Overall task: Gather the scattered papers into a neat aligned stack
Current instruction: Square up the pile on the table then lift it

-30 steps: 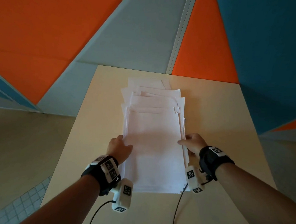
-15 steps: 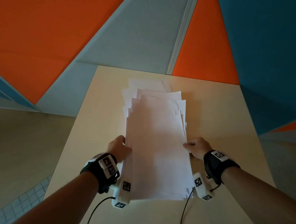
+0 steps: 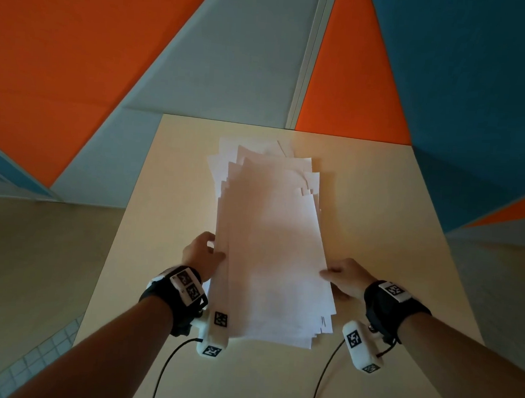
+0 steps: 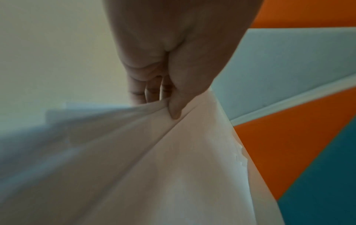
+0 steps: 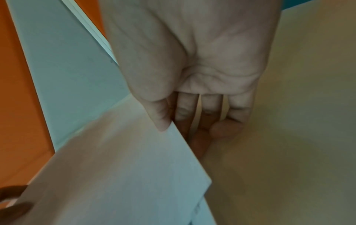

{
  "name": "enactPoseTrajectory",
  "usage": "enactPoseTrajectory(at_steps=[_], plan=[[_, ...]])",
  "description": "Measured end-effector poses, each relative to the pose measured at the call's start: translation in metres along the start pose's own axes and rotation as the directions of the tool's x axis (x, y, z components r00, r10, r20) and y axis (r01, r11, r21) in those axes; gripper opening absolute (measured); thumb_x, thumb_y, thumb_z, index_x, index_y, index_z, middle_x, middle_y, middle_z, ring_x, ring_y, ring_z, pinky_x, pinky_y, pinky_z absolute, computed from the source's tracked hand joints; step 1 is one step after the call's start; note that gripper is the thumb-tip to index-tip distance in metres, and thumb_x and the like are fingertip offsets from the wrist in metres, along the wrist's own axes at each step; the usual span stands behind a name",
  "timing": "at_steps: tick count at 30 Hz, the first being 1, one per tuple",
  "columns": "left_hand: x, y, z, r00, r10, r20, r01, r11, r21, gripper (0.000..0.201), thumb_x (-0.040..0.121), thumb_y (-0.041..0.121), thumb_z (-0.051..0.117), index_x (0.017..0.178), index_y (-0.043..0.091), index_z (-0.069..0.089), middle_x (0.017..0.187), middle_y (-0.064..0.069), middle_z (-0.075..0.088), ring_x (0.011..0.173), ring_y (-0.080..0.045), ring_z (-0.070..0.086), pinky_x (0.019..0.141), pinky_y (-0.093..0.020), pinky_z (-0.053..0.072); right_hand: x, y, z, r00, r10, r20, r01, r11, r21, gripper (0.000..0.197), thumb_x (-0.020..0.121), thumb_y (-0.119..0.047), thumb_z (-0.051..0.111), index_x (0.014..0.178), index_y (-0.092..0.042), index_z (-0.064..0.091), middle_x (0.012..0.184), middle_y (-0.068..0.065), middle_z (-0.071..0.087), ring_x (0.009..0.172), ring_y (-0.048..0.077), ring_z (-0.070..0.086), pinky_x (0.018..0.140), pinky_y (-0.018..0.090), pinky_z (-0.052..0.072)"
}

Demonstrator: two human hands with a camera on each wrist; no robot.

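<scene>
White papers point(image 3: 270, 249) pinched at 9 o'clock edge by left hand point(image 3: 199, 256), 3 o'clock edge by right hand point(image 3: 347, 277); near end tilted off beige bench point(image 3: 394, 208).

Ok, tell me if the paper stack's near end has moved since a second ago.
Yes. The paper stack has its near end raised and drawn toward the table's near edge.

Light wooden table point(image 3: 378, 207) bearing loose white papers point(image 3: 227, 153) that lie flat beyond the gripped sheaf.
</scene>
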State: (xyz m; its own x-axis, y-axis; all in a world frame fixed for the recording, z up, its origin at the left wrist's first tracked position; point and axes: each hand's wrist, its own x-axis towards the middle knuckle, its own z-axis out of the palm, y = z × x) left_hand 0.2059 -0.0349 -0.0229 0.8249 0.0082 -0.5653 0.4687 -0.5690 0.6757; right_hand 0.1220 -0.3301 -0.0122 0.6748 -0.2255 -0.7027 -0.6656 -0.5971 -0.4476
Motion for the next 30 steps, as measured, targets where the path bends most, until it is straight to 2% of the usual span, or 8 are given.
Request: enactPoseTrajectory(at_steps=[6, 10, 17, 22, 24, 26, 27, 30], plan=[[-0.014, -0.002, -0.001, 0.996, 0.067, 0.061, -0.085, 0.92, 0.381, 0.06, 0.087, 0.021, 0.057, 0.141, 0.009, 0.033, 0.121, -0.016, 0.061, 0.111, -0.033, 0.057, 0.092, -0.038, 0.047, -0.011, 0.001, -0.002, 0.994, 0.083, -0.074, -0.087, 0.995, -0.054, 0.031, 0.088, -0.034, 0.064, 0.073, -0.007, 0.061, 0.067, 0.006, 0.067, 0.045, 0.018, 0.058, 0.043, 0.021, 0.044], [-0.037, -0.014, 0.007, 0.993, 0.024, 0.113, -0.079, 0.858, 0.508, 0.05, 0.085, 0.018, 0.054, 0.131, 0.004, 0.041, 0.127, -0.018, 0.051, 0.114, -0.034, 0.052, 0.094, -0.038, 0.043, -0.018, 0.007, 0.008, 0.995, 0.082, -0.049, -0.084, 0.996, -0.034, 0.025, 0.085, -0.022, 0.063, 0.067, -0.007, 0.059, 0.072, 0.012, 0.073, 0.048, 0.02, 0.064, 0.048, 0.023, 0.051], [-0.052, -0.031, 0.007, 0.999, -0.02, 0.033, 0.004, 0.904, 0.428, 0.051, 0.086, 0.015, 0.052, 0.135, 0.003, 0.044, 0.13, -0.02, 0.051, 0.12, -0.035, 0.05, 0.101, -0.037, 0.04, -0.032, 0.014, 0.022, 0.994, 0.093, -0.06, -0.094, 0.996, -0.006, 0.018, 0.083, -0.013, 0.059, 0.078, 0.002, 0.067, 0.072, 0.012, 0.076, 0.059, 0.027, 0.073, 0.052, 0.029, 0.056], [-0.061, -0.035, 0.012, 0.999, 0.001, 0.04, -0.015, 0.934, 0.356, 0.039, 0.082, 0.018, 0.053, 0.119, 0.006, 0.057, 0.116, -0.017, 0.064, 0.107, -0.033, 0.058, 0.094, -0.038, 0.047, -0.047, 0.011, 0.037, 0.997, 0.057, -0.042, -0.06, 0.996, -0.063, 0.037, 0.081, -0.01, 0.054, 0.05, -0.018, 0.035, 0.04, -0.003, 0.043, 0.052, 0.021, 0.069, 0.052, 0.022, 0.039], [-0.063, -0.038, 0.012, 0.999, 0.0, 0.039, -0.013, 0.946, 0.323, 0.05, 0.084, 0.017, 0.055, 0.133, 0.009, 0.05, 0.126, -0.015, 0.061, 0.117, -0.031, 0.055, 0.099, -0.036, 0.044, -0.044, 0.015, 0.038, 0.998, 0.017, -0.058, -0.023, 0.995, -0.099, 0.031, 0.079, -0.011, 0.054, 0.05, -0.015, 0.042, 0.044, 0.002, 0.054, 0.063, 0.027, 0.072, 0.057, 0.024, 0.043], [-0.065, -0.045, 0.008, 0.998, 0.032, 0.056, -0.048, 0.947, 0.317, 0.064, 0.083, 0.018, 0.059, 0.143, 0.013, 0.038, 0.134, -0.015, 0.054, 0.123, -0.03, 0.051, 0.103, -0.037, 0.042, -0.048, 0.018, 0.034, 0.994, -0.018, -0.11, -0.002, 0.984, -0.176, 0.011, 0.078, -0.018, 0.062, 0.07, -0.014, 0.056, 0.076, 0.011, 0.071, 0.082, 0.03, 0.071, 0.065, 0.025, 0.046], [-0.067, -0.048, 0.007, 0.994, 0.068, 0.088, -0.094, 0.933, 0.348, 0.073, 0.08, 0.021, 0.063, 0.146, 0.017, 0.032, 0.137, -0.015, 0.049, 0.123, -0.031, 0.05, 0.104, -0.038, 0.042, -0.051, 0.02, 0.033, 0.991, -0.046, -0.127, 0.019, 0.98, -0.2, 0.018, 0.076, -0.024, 0.068, 0.087, -0.016, 0.057, 0.094, 0.008, 0.068, 0.089, 0.027, 0.067, 0.069, 0.025, 0.046], [-0.079, -0.055, 0.008, 0.954, 0.151, 0.259, -0.275, 0.789, 0.55, 0.102, 0.07, 0.033, 0.077, 0.151, 0.033, 0.015, 0.144, -0.012, 0.031, 0.128, -0.032, 0.039, 0.105, -0.038, 0.04, -0.057, 0.03, 0.039, 0.981, -0.187, -0.056, 0.163, 0.942, -0.293, 0.078, 0.059, -0.038, 0.08, 0.127, -0.033, 0.04, 0.12, -0.003, 0.039, 0.102, 0.02, 0.055, 0.082, 0.028, 0.05]])
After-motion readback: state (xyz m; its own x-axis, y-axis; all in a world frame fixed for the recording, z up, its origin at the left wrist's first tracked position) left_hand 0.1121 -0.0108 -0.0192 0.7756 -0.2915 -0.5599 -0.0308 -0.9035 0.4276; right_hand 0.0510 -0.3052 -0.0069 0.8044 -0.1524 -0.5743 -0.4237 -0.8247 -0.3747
